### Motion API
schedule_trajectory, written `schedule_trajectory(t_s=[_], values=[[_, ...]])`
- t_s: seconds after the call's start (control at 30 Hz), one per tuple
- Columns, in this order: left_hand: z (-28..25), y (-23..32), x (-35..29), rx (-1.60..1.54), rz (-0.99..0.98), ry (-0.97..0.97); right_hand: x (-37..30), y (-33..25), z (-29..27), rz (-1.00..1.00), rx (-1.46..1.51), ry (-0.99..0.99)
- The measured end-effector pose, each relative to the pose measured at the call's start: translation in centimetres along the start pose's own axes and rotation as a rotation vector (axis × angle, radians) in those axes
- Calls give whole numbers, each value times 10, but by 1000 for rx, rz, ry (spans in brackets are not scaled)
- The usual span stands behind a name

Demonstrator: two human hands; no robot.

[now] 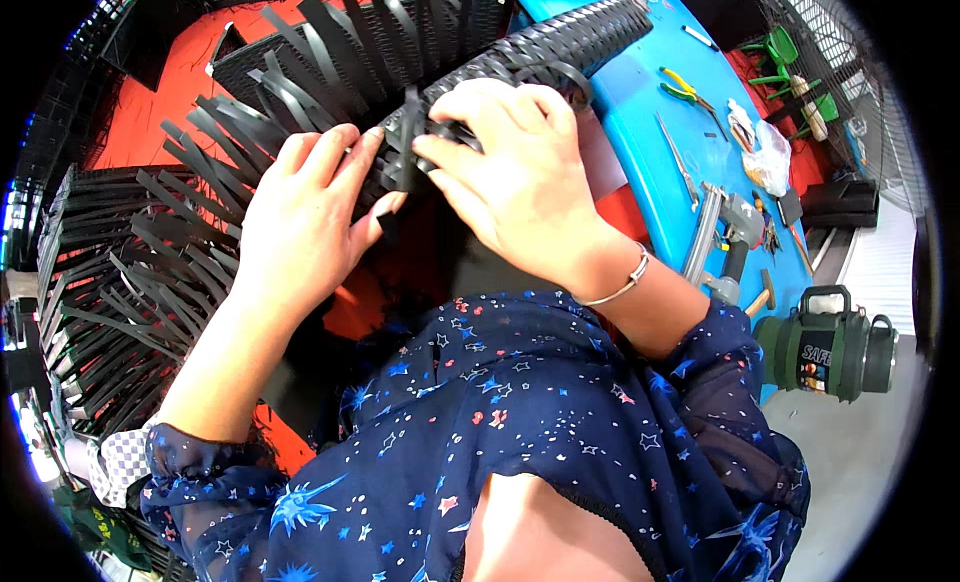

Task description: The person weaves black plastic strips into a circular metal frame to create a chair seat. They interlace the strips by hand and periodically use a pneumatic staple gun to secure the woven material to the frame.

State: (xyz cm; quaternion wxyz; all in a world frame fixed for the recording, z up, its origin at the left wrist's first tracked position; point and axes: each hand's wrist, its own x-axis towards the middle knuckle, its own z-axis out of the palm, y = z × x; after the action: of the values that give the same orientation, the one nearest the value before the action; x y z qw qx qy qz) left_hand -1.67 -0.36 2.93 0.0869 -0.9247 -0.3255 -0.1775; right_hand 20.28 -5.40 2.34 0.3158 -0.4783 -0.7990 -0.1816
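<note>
A black woven panel (545, 47) of flat plastic strips runs from my hands up to the far right. Many loose black strips (205, 222) fan out from it to the left and away from me. My left hand (310, 197) grips the panel's near edge, fingers on top and thumb below, beside a short strip end. Closed in a pinch, my right hand (525, 167) holds a black strip (405, 142) that loops upright over the weave. Its fingertips are partly hidden by the strip.
A blue table (625, 107) stands on the right. It carries yellow-handled pliers (685, 89), a marker (700, 37), a long thin metal tool (678, 160), a grey power tool (735, 227), a hammer (765, 294) and a clear plastic bag (768, 160). A green jug (825, 347) stands beyond its near end.
</note>
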Motion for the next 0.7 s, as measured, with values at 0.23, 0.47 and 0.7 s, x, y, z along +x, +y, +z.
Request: schedule_trajectory(t_s=[0.23,0.47,0.7], values=[[-9,5,-3,37,23,45,-10,4,1,-10,111,-1],[-16,9,-7,35,-13,14,-4,12,-10,-80,209,-133],[-20,13,-10,51,-17,15,0,14,-9,-152,235,-168]])
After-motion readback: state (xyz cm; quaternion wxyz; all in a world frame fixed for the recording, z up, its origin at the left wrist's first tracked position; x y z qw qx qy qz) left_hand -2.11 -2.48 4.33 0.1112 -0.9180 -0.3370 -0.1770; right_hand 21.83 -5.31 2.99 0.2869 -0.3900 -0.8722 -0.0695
